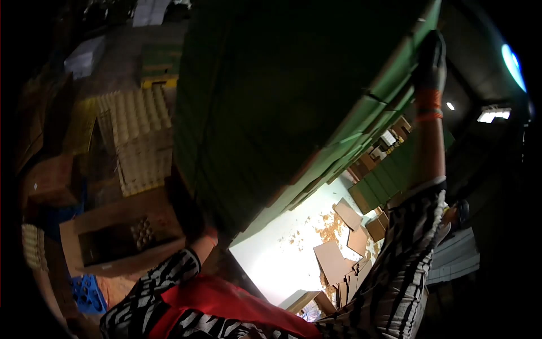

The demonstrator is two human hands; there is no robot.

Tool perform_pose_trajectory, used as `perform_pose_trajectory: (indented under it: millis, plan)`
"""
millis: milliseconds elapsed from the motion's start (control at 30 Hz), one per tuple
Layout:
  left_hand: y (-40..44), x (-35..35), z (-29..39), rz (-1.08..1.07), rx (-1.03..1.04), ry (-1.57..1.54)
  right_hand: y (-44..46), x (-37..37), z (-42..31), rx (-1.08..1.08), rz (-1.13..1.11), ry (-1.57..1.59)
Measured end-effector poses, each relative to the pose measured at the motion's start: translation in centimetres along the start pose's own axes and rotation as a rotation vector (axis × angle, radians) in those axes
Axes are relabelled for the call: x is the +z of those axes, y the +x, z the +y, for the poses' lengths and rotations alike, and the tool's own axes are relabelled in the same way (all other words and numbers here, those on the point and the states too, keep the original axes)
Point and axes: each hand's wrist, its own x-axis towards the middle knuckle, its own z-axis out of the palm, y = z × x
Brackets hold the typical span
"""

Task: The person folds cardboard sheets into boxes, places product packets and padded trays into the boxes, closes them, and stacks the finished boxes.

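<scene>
A tall, dark stack of green cartons (282, 96) fills the middle of the view, its lit layered edges facing right. My right hand (432, 59), in a dark glove with an orange band at the wrist, is raised to the upper right edge of the stack and appears to grip it. Down at the lower left, my left hand (204, 221) reaches to the near side of the same stack. Deep shadow hides its fingers, so its hold cannot be made out.
A white lit table (265, 254) bears scraps and flat cardboard pieces (330, 261). More green cartons (384, 178) stand beyond it. To the left are an open cardboard box (121, 263) with eggs inside, stacked egg trays (141, 133) and a blue plastic crate (88, 295). Another person (454, 214) is at right.
</scene>
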Motion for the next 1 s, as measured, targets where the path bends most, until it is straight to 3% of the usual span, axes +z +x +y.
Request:
perform_pose_trajectory:
  millis: [33,67,133,200,233,300,400,467,500,567,667,767,833,867,1000]
  plan:
    - [-0.1,1.4,1.9,-0.019,-0.045,-0.3,-0.2,-0.1,-1.0,0.018,0.015,0.001]
    - [0.7,0.1,2.1,-0.026,-0.085,-0.315,-0.4,0.3,-2.3,0.023,0.057,0.131]
    - [2.2,-3.6,0.6,-0.095,-0.108,-0.205,-0.7,-0.2,-4.5,0.112,0.052,0.08]
    - [4.2,-8.3,-1.6,-0.215,-0.091,-0.073,-0.4,-0.1,-4.3,0.05,0.047,0.173]
    - [3.2,-6.3,0.3,-0.156,-0.159,-0.105,-0.4,0.1,-3.7,0.049,0.039,0.245]
    - [1.6,-1.8,4.2,-0.029,-0.298,-0.169,-0.9,0.1,-3.8,-0.041,0.107,0.061]
    - [0.7,-3.4,3.8,-0.165,-0.133,0.225,-6.1,-1.5,-8.2,0.016,0.127,-0.016]
    - [-1.3,-3.3,3.4,-0.069,-0.328,-0.339,-13.0,-2.0,-10.7,0.088,0.089,0.034]
    - [-2.3,-3.3,3.2,0.009,-0.422,-0.621,-17.3,-1.8,-12.0,0.187,0.077,0.232]
    - [-4.9,-3.8,2.7,0.049,-0.486,-0.454,-26.5,-2.9,-16.5,0.232,-0.026,0.151]
    - [-9.6,-4.2,3.0,0.075,-0.607,-0.123,-39.9,-4.6,-23.8,0.664,-0.298,0.188]
    - [-13.6,-3.2,4.4,0.042,-0.77,0.194,-51.8,-7.6,-31.6,1.211,-0.243,0.336]
    - [-15.4,0.7,5.1,-0.03,-0.853,0.383,-54.4,-12.1,-36.4,1.53,-0.306,0.396]
    - [-16.7,3.5,5.8,-0.079,-0.848,0.546,-55.4,-14.5,-38.0,1.548,-0.436,0.317]
    - [-21.9,8.5,4.4,-0.38,-0.907,0.651,-59.7,-22.2,-42.7,1.692,-0.499,0.311]
